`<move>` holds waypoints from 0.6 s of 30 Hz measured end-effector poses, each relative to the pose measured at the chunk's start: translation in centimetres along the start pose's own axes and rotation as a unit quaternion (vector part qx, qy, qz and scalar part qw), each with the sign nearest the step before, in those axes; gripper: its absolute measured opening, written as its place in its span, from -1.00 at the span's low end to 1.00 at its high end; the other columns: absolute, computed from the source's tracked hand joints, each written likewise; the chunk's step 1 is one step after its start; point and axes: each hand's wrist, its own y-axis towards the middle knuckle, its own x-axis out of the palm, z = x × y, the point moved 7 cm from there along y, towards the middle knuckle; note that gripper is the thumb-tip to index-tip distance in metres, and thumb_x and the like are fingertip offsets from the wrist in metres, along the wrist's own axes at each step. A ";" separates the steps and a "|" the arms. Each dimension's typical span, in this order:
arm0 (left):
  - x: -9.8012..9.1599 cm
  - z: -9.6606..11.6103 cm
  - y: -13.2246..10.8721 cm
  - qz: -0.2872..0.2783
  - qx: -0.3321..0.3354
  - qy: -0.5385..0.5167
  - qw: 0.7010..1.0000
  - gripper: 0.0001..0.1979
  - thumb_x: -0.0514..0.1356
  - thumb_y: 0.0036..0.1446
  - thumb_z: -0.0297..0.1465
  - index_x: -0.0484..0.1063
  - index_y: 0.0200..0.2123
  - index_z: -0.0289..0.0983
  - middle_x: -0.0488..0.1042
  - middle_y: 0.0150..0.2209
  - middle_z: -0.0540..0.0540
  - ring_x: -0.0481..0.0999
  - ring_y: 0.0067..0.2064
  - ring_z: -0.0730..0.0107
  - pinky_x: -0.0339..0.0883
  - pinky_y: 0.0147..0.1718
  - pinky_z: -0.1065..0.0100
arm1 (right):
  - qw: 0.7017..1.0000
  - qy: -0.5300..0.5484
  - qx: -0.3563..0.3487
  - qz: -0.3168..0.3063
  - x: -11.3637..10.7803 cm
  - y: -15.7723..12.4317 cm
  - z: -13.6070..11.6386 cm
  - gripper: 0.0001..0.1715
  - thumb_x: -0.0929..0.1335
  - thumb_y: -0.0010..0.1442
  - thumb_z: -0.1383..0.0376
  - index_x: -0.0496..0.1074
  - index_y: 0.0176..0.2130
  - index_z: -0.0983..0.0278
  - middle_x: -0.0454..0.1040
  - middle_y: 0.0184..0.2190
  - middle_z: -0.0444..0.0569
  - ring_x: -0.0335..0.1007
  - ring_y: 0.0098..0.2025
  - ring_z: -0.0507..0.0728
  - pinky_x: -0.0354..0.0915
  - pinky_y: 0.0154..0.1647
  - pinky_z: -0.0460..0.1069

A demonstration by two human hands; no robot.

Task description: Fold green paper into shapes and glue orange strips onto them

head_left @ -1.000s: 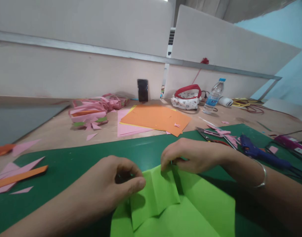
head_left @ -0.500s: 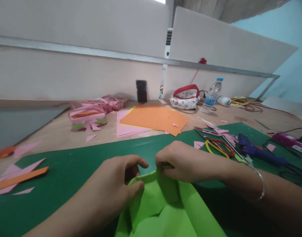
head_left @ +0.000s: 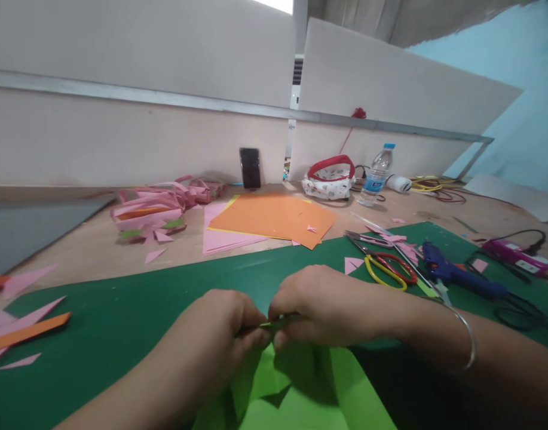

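A folded piece of bright green paper (head_left: 300, 394) stands at the bottom centre, its lower part cut off by the frame. My left hand (head_left: 226, 325) pinches the paper's upper edge between thumb and fingers. Right beside it, my right hand (head_left: 314, 307) grips the same edge, and the two sets of fingertips nearly meet. A thin sliver of green shows between them. Beneath the hands the sides of the paper fold inward, with a dark shadow at the crease. A thin bangle circles my right wrist.
A green cutting mat (head_left: 134, 304) covers the near table. Scissors (head_left: 385, 269) and a blue glue gun (head_left: 462, 278) lie at right. Orange sheets (head_left: 274, 218), a propped phone (head_left: 250, 168), a pouch (head_left: 330, 179) and a water bottle (head_left: 376, 176) are farther back. Pink scraps (head_left: 27, 322) lie left.
My left hand has closed from a loose, parted grasp into a pinch on the paper's edge. My right hand has come slightly left and down, and the hands are closer together.
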 end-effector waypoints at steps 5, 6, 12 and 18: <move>0.0 0.0 -0.3 -0.010 -0.017 0.032 0.999 -0.74 0.01 0.00 -0.32 0.38 -0.60 -0.27 0.26 -0.60 0.03 0.18 -0.51 0.46 -0.01 -0.51 0.38 | 0.996 -0.088 -0.015 -0.003 0.6 0.8 -1.0 -0.86 0.34 0.13 0.41 0.51 -0.41 0.33 0.50 -0.47 -0.05 0.30 -0.43 0.04 0.03 -0.50 -0.08; 0.0 -0.1 -0.5 -0.013 -0.024 0.032 0.999 -0.75 0.01 -0.01 -0.32 0.37 -0.61 -0.27 0.23 -0.61 0.05 0.15 -0.52 0.47 -0.03 -0.53 0.38 | 0.994 -0.102 -0.025 0.000 0.6 0.9 -1.1 -0.87 0.34 0.12 0.42 0.51 -0.42 0.34 0.50 -0.48 -0.05 0.29 -0.45 0.04 0.01 -0.51 -0.08; 0.0 -1.7 -1.4 -0.045 -0.082 -0.042 0.995 -0.80 0.06 -0.12 -0.37 0.49 -0.57 -0.24 0.36 -0.60 0.06 0.28 -0.52 0.46 -0.04 -0.58 0.41 | 0.998 -0.054 -0.016 -0.015 0.8 0.7 0.3 -0.78 0.39 0.13 0.19 0.51 -0.41 0.30 0.47 -0.52 -0.11 0.21 -0.50 0.00 -0.05 -0.56 -0.11; -0.2 -2.3 -1.6 -0.066 -0.086 -0.096 0.990 -0.79 0.12 -0.14 -0.33 0.55 -0.46 -0.20 0.51 -0.51 0.05 0.44 -0.44 0.35 0.09 -0.55 0.42 | 0.999 -0.018 0.019 -0.032 0.8 0.3 1.0 -0.81 0.40 0.08 0.26 0.47 -0.51 0.31 0.33 -0.64 -0.20 0.00 -0.60 -0.05 -0.08 -0.61 -0.12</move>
